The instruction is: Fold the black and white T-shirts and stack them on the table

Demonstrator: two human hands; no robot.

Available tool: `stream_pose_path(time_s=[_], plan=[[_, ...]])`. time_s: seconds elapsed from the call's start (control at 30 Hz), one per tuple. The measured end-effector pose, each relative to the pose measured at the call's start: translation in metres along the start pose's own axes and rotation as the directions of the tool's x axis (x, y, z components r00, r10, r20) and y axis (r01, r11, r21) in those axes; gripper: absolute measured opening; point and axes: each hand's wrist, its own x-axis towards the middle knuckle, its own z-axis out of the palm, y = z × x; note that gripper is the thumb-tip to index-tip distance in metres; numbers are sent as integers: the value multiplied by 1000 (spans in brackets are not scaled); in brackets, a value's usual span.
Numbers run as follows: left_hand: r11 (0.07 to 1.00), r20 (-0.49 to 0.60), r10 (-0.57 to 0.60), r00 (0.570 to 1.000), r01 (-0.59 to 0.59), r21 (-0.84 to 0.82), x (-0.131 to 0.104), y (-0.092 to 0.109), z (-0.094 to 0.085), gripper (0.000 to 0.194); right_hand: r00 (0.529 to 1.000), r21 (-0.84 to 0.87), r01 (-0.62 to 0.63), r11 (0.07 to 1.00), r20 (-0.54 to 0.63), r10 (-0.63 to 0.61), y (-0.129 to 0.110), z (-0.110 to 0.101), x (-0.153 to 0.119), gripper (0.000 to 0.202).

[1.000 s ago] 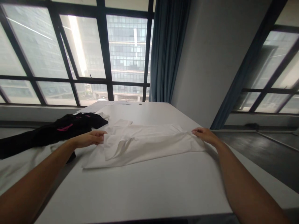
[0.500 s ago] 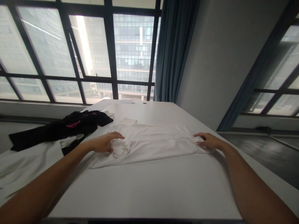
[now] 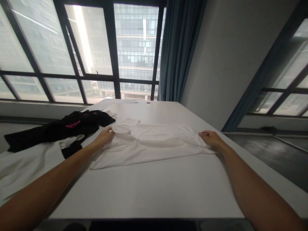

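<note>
A white T-shirt (image 3: 158,141) lies sideways across the white table (image 3: 149,189), its collar end to the left and its hem end to the right. My left hand (image 3: 105,137) is closed on the shirt at the collar, pinching the cloth between thumb and fingers. At the hem end, my right hand (image 3: 211,139) pinches the cloth as well. Shallow wrinkles run along the middle of the shirt, and one sleeve points toward the far side.
Black clothing (image 3: 72,126) with pink marks lies in a heap on the left. In front of it, white clothing (image 3: 36,163) spreads over the left side. Papers (image 3: 106,103) lie at the table's far end, below the windows. A blue curtain (image 3: 178,51) hangs behind.
My left hand has gone from spread fingers over the collar to gripping it, slightly farther left and away from me. The collar is pulled flatter. My right hand's fingers have closed on the hem.
</note>
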Motion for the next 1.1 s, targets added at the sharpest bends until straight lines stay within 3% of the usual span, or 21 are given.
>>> stream_pose_path(time_s=[0.07,0.13,0.27,0.37,0.43,0.6,0.7,0.8,0.9,1.0,1.1], plan=[[987,21,-132,991,130,93,0,-3,-2,52,1000,-30,-2,1000,25,3,3,2,1,42],[975,86,-157,984,140,174,0,-4,-9,62,994,-25,7,1000,108,-4,6,-2,2,49],[956,204,30,978,-87,280,3,0,-22,78,981,-6,82,997,176,-80,8,-11,4,52],[938,195,185,963,-232,256,7,2,-24,73,984,-34,176,984,33,-174,5,-6,7,44],[914,166,220,961,-263,308,11,1,-25,73,982,-120,178,977,-38,-183,4,1,9,44],[714,269,33,963,-211,667,13,-11,-44,85,995,-264,102,959,8,-104,10,0,12,57],[540,355,-31,934,-283,793,6,-16,-54,90,991,-247,73,966,126,-43,16,-12,13,67],[440,464,-79,882,-387,810,-1,-15,-49,94,957,-259,80,962,291,-1,21,-21,15,76],[406,512,-148,846,-420,812,-1,-12,-35,94,944,-359,129,924,329,-4,23,-16,18,77],[381,443,-115,889,-372,846,8,-14,-27,82,964,-488,197,850,255,-76,21,-1,19,67],[322,309,49,950,-308,895,16,-18,-26,66,976,-551,208,808,167,-138,18,16,16,58]])
